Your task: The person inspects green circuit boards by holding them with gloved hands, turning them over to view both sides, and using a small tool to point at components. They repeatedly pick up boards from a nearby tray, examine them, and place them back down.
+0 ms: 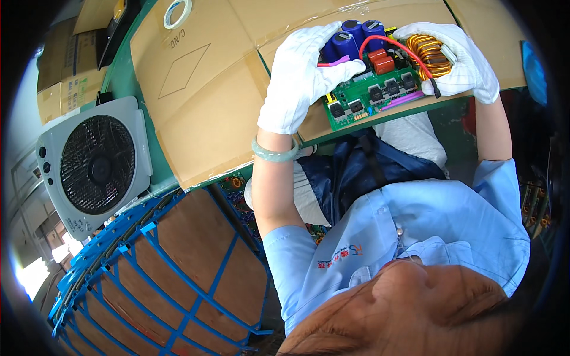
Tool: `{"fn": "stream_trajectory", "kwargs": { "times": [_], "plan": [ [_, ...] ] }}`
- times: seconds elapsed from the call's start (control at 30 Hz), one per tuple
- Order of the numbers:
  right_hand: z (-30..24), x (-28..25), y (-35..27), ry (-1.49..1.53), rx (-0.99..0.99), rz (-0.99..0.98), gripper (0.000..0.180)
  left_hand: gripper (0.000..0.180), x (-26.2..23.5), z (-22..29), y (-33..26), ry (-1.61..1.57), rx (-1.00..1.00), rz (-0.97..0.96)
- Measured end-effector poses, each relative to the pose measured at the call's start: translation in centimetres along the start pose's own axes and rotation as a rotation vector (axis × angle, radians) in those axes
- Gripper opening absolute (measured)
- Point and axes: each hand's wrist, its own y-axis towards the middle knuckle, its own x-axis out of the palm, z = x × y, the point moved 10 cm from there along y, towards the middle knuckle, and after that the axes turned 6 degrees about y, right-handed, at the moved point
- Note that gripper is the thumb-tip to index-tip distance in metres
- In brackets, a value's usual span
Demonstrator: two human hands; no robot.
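Both my hands wear white gloves. They hold a green circuit board [354,92] by its two ends at the near edge of the cardboard. My left hand [297,77] closes round the left end, its thumb by a pink sleeve [339,61] on a red lead. My right hand [460,64] wraps the right end, next to a copper-wound coil [424,50]. Blue cylindrical capacitors [345,44] stand at the board's far side. A red wire [380,37] arches over red block components [380,61]. Black transistors [392,87] line the near side. The fingers' undersides are hidden.
Flattened cardboard [202,101] covers the green table, with a tape roll [177,13] at its far left. A grey box fan [98,163] stands left. Below it, a brown panel carries blue straps [196,299]. Something blue [534,74] hangs at the right.
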Motion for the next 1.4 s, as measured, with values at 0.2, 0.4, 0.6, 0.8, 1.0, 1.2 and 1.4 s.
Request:
{"fn": "stream_trajectory", "kwargs": {
  "times": [0.2,0.4,0.6,0.8,1.0,1.2,1.4],
  "plan": [
    [-1.0,0.2,-0.4,-0.04,-0.085,0.062,0.067,0.059,-0.5,-1.1,-0.4,-0.158,-0.033,-0.001],
    [0.5,0.2,-0.3,0.008,-0.006,0.045,0.076,0.051,-1.7,-5.5,-4.4,-0.573,-0.333,0.112],
    [1.7,0.0,-0.5,0.033,-0.001,0.072,0.078,0.01,-1.6,-5.8,-6.7,-0.732,-0.427,0.299],
    [0.9,0.3,-0.5,0.026,0.001,0.043,0.079,0.013,-1.8,-4.6,-6.3,-0.5,-0.368,0.176],
    [1.2,0.0,-0.6,-0.022,-0.032,0.074,0.081,0.029,-1.9,-4.1,-5.7,-0.313,-0.376,0.167],
    [1.3,0.1,-0.7,-0.031,-0.006,0.067,0.081,0.03,-0.5,-5.2,-6.4,-0.531,-0.536,0.199],
    [0.4,0.0,-0.6,-0.068,-0.063,0.088,0.078,0.031,-0.3,-5.1,-6.3,-0.518,-0.516,0.174]
  ]
}}
